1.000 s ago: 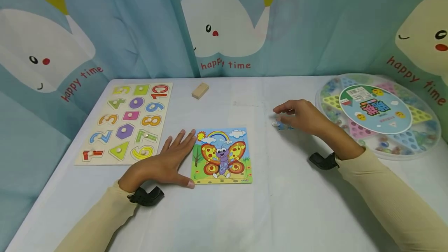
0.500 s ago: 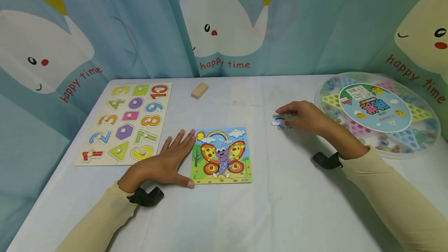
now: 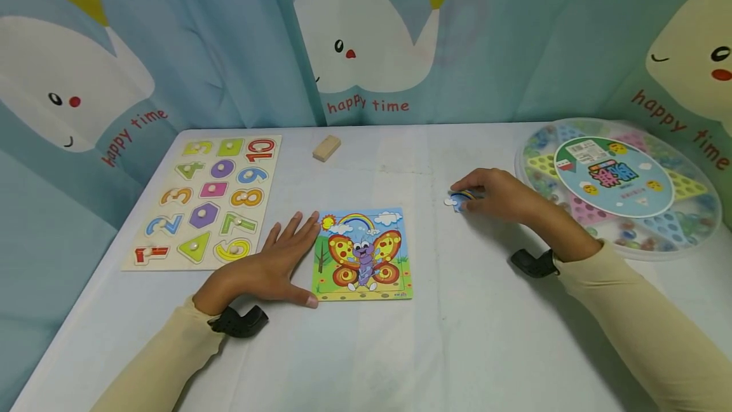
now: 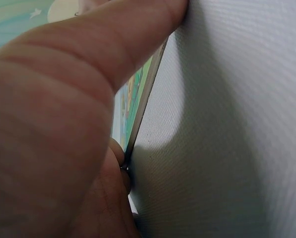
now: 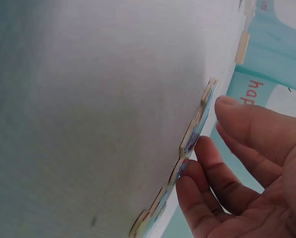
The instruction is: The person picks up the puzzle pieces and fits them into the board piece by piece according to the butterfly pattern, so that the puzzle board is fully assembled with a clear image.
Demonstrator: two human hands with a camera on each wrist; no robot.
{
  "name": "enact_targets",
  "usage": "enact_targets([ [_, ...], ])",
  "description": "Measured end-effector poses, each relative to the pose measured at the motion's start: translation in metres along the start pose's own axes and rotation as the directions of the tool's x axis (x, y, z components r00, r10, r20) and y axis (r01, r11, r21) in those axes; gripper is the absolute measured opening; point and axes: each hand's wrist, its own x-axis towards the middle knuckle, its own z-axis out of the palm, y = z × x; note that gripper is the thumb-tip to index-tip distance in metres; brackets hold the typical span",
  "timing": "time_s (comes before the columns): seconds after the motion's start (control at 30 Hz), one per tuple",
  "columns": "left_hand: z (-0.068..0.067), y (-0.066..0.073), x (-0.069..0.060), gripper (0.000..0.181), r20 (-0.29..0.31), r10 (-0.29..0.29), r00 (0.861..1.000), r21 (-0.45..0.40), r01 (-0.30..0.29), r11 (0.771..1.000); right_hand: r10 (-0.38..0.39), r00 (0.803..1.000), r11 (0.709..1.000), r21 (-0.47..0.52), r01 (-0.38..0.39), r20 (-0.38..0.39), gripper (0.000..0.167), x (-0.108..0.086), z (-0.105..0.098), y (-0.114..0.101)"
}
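My left hand (image 3: 273, 272) lies flat with spread fingers against the left edge of a square butterfly jigsaw puzzle (image 3: 363, 255). Its thumb (image 4: 133, 37) stretches along the near corner. Off to the right, my right hand (image 3: 503, 194) is bent over a small rainbow-and-cloud jigsaw piece (image 3: 457, 199), thumb in front and forefinger behind. In the right wrist view, notched wooden jigsaw edges (image 5: 175, 171) lie flat under the fingertips; their number is unclear. The fingers reach the pieces, but a slight gap shows beside the thumb tip (image 5: 226, 101). Whether they pinch a piece is unclear.
A peg board of numbers and shapes (image 3: 207, 205) lies at the left. A small wooden block (image 3: 326, 149) sits near the back edge. At the right lies a round clear box of marbles (image 3: 620, 180). A whale-print curtain (image 3: 503, 43) hangs behind the white tabletop (image 3: 394, 355).
My right hand has shifted slightly right and lowered toward the jigsaw piece, and more of its rainbow print shows between thumb and forefinger. My left hand and the butterfly puzzle have stayed put.
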Motion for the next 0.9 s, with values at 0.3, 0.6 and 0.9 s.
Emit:
enact_targets([
  [0.3, 0.0003, 0.0000, 0.0004, 0.125, 0.003, -0.007, 1.000, 0.001, 0.007, 1.000, -0.068, 0.998, 0.994, -0.086, 0.068, 0.012, 0.032, 0.0013, 0.0016, -0.0015],
  [0.6, -0.0001, 0.0000, 0.0007, 0.125, 0.001, -0.002, 1.000, 0.002, 0.002, 1.000, -0.068, 0.996, 0.990, -0.123, 0.074, 0.057, 0.035, 0.0029, -0.0020, -0.0019],
  [0.9, 0.0000, -0.0001, 0.0002, 0.125, 0.001, 0.003, 1.000, -0.002, -0.003, 1.000, -0.065, 0.994, 0.988, -0.132, 0.077, 0.093, 0.038, 0.0057, -0.0022, -0.0014],
])
